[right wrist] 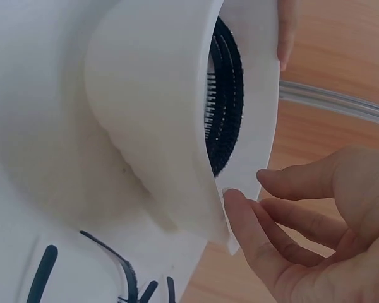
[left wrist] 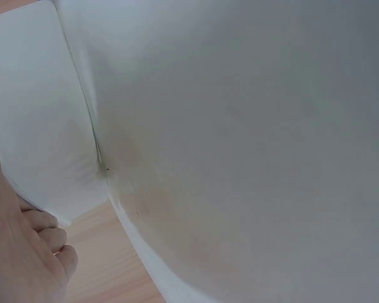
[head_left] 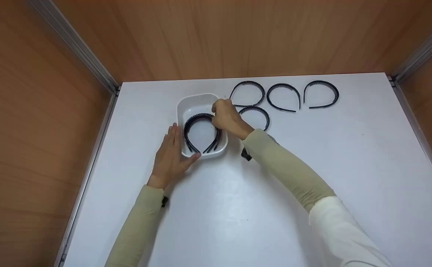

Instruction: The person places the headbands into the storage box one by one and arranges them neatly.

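A white plastic container (head_left: 203, 97) holds a stack of black toothed headbands (head_left: 186, 129), their open ends facing the person. Along the container's left wall lies my left hand (head_left: 168, 159), its fingers straight and its thumb at the front rim. My right hand (head_left: 227, 118) is over the container's right rim. The right wrist view shows the right thumb and fingers (right wrist: 245, 218) apart at the rim, beside the stacked headbands (right wrist: 230, 95), holding nothing. In the left wrist view, the left fingers (left wrist: 54, 240) are beside the white container wall (left wrist: 44, 107).
Right of the container, a loose headband (head_left: 262, 111) lies partly hidden behind my right wrist. Three more headbands (head_left: 264, 92), (head_left: 284, 86), (head_left: 335, 92) lie in a row near the back edge of the white table (head_left: 216, 222). Wooden panels (head_left: 238, 37) stand behind and at both sides.
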Demonstrator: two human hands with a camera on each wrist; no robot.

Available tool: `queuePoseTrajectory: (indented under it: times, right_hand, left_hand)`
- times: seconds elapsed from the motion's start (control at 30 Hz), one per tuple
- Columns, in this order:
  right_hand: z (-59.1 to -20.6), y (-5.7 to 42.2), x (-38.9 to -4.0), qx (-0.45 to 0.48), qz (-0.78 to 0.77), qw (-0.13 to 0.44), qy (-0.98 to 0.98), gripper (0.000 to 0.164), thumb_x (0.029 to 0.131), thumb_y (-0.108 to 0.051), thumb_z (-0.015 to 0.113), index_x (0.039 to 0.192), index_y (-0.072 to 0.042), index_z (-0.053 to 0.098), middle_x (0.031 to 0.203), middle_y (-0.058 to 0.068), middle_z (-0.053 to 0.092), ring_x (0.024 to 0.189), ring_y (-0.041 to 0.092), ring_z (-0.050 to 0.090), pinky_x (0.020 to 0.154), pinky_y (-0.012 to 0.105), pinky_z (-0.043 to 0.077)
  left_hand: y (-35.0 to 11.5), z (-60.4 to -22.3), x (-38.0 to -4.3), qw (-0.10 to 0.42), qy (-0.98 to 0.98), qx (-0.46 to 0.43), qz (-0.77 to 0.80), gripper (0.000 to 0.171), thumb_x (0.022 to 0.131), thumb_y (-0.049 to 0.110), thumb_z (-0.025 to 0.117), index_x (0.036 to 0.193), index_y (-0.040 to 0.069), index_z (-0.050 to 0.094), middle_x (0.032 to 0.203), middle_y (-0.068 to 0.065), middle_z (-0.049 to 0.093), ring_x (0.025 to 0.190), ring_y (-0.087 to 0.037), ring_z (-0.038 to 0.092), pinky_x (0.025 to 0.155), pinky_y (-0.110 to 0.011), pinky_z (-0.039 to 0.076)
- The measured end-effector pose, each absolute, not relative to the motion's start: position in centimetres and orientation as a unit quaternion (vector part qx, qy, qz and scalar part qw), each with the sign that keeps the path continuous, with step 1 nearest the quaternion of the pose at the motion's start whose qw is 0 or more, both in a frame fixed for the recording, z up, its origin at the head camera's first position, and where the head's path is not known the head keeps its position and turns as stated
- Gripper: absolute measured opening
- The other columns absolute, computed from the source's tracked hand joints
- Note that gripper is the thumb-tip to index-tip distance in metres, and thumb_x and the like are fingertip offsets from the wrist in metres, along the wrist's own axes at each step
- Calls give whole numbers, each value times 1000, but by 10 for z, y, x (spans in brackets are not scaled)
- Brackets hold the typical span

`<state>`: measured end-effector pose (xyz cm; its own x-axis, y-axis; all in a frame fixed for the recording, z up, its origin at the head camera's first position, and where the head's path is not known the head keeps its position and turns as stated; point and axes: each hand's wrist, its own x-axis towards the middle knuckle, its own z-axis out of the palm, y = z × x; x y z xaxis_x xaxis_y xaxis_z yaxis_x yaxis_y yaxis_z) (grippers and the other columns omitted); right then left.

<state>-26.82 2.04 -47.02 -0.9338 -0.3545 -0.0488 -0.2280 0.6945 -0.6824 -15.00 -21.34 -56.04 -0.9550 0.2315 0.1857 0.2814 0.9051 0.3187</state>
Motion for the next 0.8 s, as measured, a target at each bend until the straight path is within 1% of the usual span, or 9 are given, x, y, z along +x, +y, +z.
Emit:
queuePoseTrajectory:
  times: [0.07,0.27,0.4,0.6,0.67,0.8]
  right_hand:
    - [-469,23,-268,-161,-360,93,914,34,87,5,66,120,13,74,107,21,74,87,24,64,72,35,58]
    - [-463,30,-267,-162,-358,95,915,35,90,0,67,123,11,74,105,20,74,92,26,66,79,38,60]
    - [-460,36,-268,-161,-357,91,916,35,92,-2,68,124,10,73,105,20,74,91,26,67,80,40,61]
    - [-458,45,-269,-149,-364,91,915,35,94,-3,66,126,11,72,107,20,73,92,26,66,79,40,60]
    - [-457,50,-268,-148,-361,90,916,35,95,-5,66,127,10,72,107,20,73,92,26,66,79,40,60]
    - [-456,59,-268,-151,-357,82,918,36,97,-9,68,128,10,72,110,21,73,97,28,67,85,42,60]
  left_hand:
    - [-213,-560,-150,64,-974,-129,-173,120,95,78,58,168,-6,14,177,-26,13,166,-36,15,136,-47,18]
    - [-214,-559,-151,51,-977,-128,-163,119,96,78,57,169,-4,11,178,-24,9,166,-36,12,136,-46,16]
    - [-214,-559,-152,42,-978,-126,-160,119,96,79,55,169,-3,9,178,-24,7,166,-36,10,136,-46,14]
    - [-215,-558,-152,43,-978,-129,-159,120,96,79,55,169,-3,7,178,-24,6,167,-36,10,137,-44,13]
    - [-215,-558,-152,42,-978,-129,-158,120,96,78,56,169,-3,8,178,-24,6,167,-35,9,137,-43,12]
    - [-215,-559,-151,47,-977,-129,-162,120,95,78,57,169,-3,8,178,-24,6,167,-35,10,137,-45,13]
